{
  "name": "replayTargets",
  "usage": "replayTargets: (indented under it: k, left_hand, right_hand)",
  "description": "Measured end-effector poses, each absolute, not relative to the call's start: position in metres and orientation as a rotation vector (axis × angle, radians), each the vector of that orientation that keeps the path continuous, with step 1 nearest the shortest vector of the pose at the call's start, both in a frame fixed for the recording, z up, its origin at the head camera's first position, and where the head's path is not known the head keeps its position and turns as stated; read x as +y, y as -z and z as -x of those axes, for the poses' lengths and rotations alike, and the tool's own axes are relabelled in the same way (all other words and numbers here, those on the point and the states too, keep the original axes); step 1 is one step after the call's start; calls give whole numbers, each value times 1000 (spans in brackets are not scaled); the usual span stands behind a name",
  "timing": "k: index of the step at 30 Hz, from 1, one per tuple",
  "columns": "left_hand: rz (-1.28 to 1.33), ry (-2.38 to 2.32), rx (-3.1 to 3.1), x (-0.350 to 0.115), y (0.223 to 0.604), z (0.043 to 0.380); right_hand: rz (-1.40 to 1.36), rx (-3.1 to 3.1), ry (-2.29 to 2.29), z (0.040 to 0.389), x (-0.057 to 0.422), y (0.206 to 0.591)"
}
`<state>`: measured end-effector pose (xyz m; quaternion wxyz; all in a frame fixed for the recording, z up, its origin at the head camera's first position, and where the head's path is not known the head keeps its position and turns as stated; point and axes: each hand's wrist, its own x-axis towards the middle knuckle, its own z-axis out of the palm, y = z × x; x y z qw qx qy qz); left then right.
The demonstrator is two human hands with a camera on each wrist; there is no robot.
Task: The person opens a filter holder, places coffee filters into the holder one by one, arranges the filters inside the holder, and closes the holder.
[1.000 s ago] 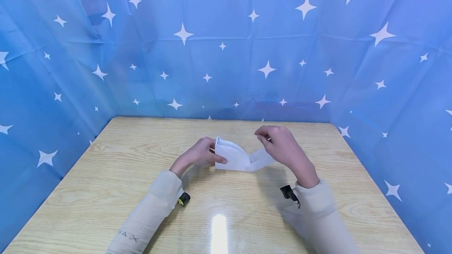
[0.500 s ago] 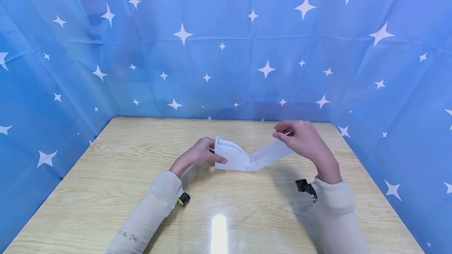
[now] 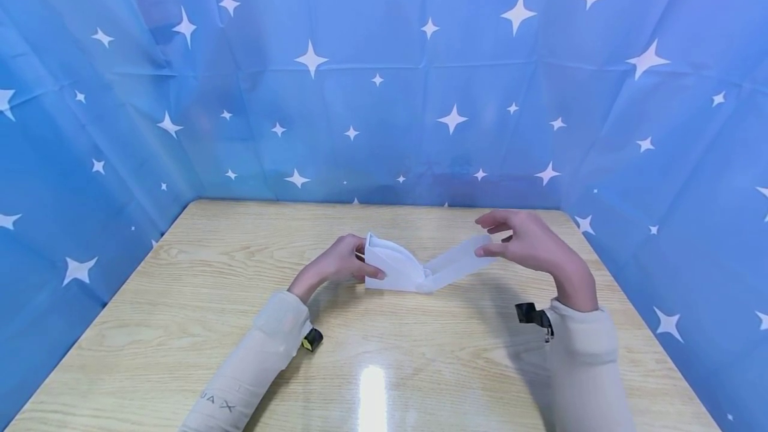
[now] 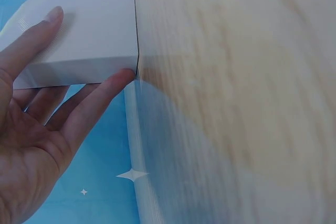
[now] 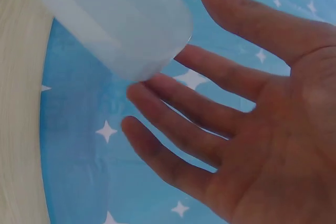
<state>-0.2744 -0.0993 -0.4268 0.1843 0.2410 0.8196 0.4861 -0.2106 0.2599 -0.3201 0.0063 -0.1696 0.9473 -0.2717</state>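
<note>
A white box (image 3: 393, 271) with a curved, sloping upper edge stands on the table in the head view. My left hand (image 3: 342, 260) grips its left end, the thumb on the front face and the fingers behind. In the left wrist view, the thumb lies over the white box (image 4: 89, 24) and the fingers run along its narrow side. A translucent whitish strip (image 3: 459, 262) with a rounded end slants up from the box's right end. Around that end my right hand (image 3: 528, 239) is spread, thumb apart from the fingers; the right wrist view shows the strip (image 5: 126, 30) beside the fingertips, unpinched.
The wooden table (image 3: 240, 239) has a light grain and a bright glare spot near its front. A blue curtain (image 3: 384, 125) with white stars hangs behind it and at both sides. Dark wrist devices sit at both cuffs.
My right hand has moved right, drawing the translucent strip out from the box, then parted its thumb and fingers from the strip's end. The left hand and the box have stayed put.
</note>
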Motion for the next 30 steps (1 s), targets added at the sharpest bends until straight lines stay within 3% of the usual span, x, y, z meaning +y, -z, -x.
replayTargets:
  k: [30]
  left_hand:
    - [-660,-1363,2340,-98,426,273]
  right_hand:
    - [587,2764,912,221,279,334]
